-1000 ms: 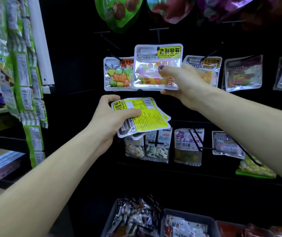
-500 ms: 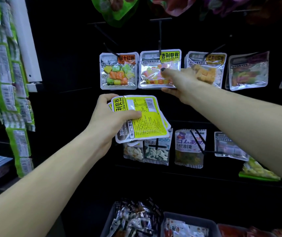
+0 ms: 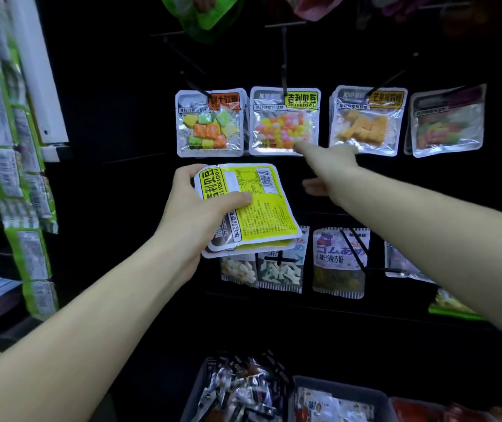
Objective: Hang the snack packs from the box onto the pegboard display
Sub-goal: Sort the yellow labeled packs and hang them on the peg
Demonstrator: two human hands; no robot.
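My left hand (image 3: 194,208) grips a small stack of yellow-backed packs (image 3: 249,208), thumb pressed across the top one, fingers curled behind. The stack is tilted, barcode side toward me, held in front of the black pegboard (image 3: 115,117) just below the upper row.

My right hand (image 3: 328,166) reaches out to the jelly bean pack (image 3: 284,121), which hangs on its peg (image 3: 284,68) in the upper row. One extended finger (image 3: 304,146) touches the pack's lower right corner; the thumb sticks out lower left, and the hand holds nothing. It is blurred, so I can't say how the other fingers lie.

Left of the bean pack hangs a pack of coloured cubes (image 3: 210,123), right of it a pack of orange cubes (image 3: 367,120), then a blurry pack with green and red strips (image 3: 447,120). Below my left hand's stack, the lower row shows a pack of pale candies (image 3: 280,271) and a bear-label pack (image 3: 339,261), both on pegs.

At the bottom, a grey bin (image 3: 196,400) holds a jumble of silvery packs, with a second bin (image 3: 347,388) just beside it on the right. Strips of green packets (image 3: 30,239) hang at far left.
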